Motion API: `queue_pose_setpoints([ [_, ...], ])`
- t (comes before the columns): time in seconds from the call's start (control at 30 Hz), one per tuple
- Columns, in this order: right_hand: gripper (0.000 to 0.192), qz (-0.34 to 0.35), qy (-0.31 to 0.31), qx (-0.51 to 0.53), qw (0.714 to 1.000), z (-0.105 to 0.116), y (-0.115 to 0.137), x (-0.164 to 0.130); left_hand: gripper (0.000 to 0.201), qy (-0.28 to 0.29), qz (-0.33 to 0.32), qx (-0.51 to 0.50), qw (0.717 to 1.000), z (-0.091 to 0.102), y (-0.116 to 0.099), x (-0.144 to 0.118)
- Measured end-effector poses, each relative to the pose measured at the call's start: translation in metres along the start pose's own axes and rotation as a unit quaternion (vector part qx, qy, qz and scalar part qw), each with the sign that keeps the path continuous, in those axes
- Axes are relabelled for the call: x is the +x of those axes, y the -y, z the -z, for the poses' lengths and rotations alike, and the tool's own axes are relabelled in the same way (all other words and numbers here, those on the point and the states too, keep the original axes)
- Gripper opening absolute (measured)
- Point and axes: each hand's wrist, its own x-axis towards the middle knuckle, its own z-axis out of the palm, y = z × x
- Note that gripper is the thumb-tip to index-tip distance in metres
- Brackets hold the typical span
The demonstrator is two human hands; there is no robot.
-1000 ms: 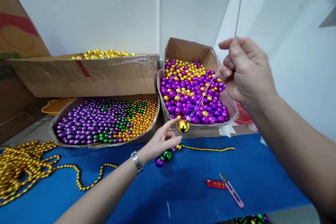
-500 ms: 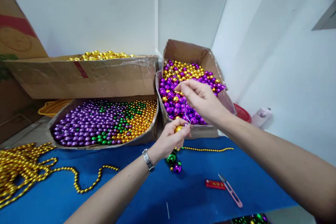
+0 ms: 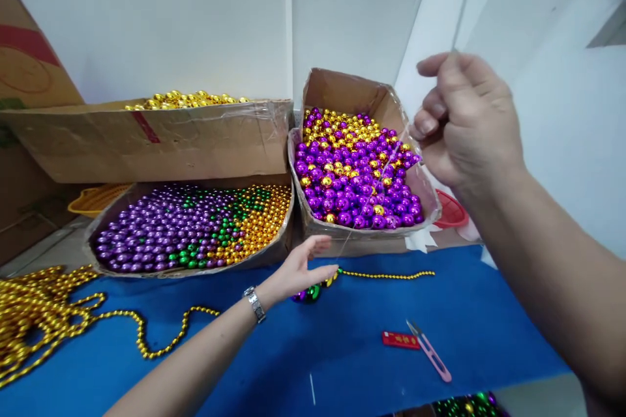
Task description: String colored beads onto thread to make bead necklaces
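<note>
My right hand is raised at the right, fingers pinched on a thin thread. That thread slants down to a small cluster of shiny green, purple and gold beads low over the blue table. A thin grey line, perhaps a needle, sticks up from the right fingertips; blur hides what it is. My left hand, with a metal watch at the wrist, has its thumb and fingers spread beside the thread. It partly covers the bead cluster. Behind the thread stands a carton of purple and gold beads.
Another carton holds small purple, green and gold beads, below a box of gold ones. Gold bead strings lie at left, a short gold strand centrally. Pink thread snips lie by a red packet on the blue tabletop.
My right hand has moved up and to the right, drawing the thread out straight. My left hand has let go of the gold bead and opened; the bead cluster has shifted up and left.
</note>
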Motion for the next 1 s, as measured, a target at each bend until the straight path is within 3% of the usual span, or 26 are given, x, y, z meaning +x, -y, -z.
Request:
queue_pose_setpoints([
  [0.13,0.016,0.005,0.082,-0.006,0.997,-0.031,0.003,-0.017,0.065,0.011,-0.072,-0.016,0.997,0.000,-0.025,0.005],
  [0.27,0.019,0.013,0.098,-0.018,0.995,-0.040,0.004,-0.021,0.042,0.067,-0.074,-0.024,0.995,-0.006,-0.040,0.008],
  [0.4,0.014,0.041,0.063,-0.023,0.997,-0.014,0.003,-0.015,0.028,0.082,-0.027,0.048,0.995,-0.009,-0.020,-0.003],
  [0.5,0.011,0.029,0.014,-0.035,0.999,0.016,-0.001,-0.014,0.026,0.116,-0.035,0.122,0.985,-0.012,0.004,-0.015],
  [0.6,0.012,0.000,-0.015,-0.023,1.000,0.031,-0.004,-0.021,0.056,0.094,-0.059,0.175,0.978,-0.018,0.022,-0.019],
  [0.67,0.013,-0.010,-0.010,-0.020,1.000,0.029,-0.002,-0.026,0.078,0.051,-0.056,0.182,0.980,-0.026,0.029,-0.013],
  [0.77,0.016,0.012,0.024,-0.032,0.999,0.013,0.012,-0.031,0.083,0.028,-0.058,0.172,0.983,-0.040,0.034,0.005],
  [0.9,0.025,0.063,0.036,-0.060,0.996,-0.004,0.036,-0.025,0.077,0.058,-0.086,0.155,0.982,-0.063,0.036,0.026],
  [1.0,0.030,0.101,0.025,-0.070,0.992,0.002,0.044,-0.016,0.058,0.103,-0.086,0.159,0.978,-0.075,0.036,0.027],
])
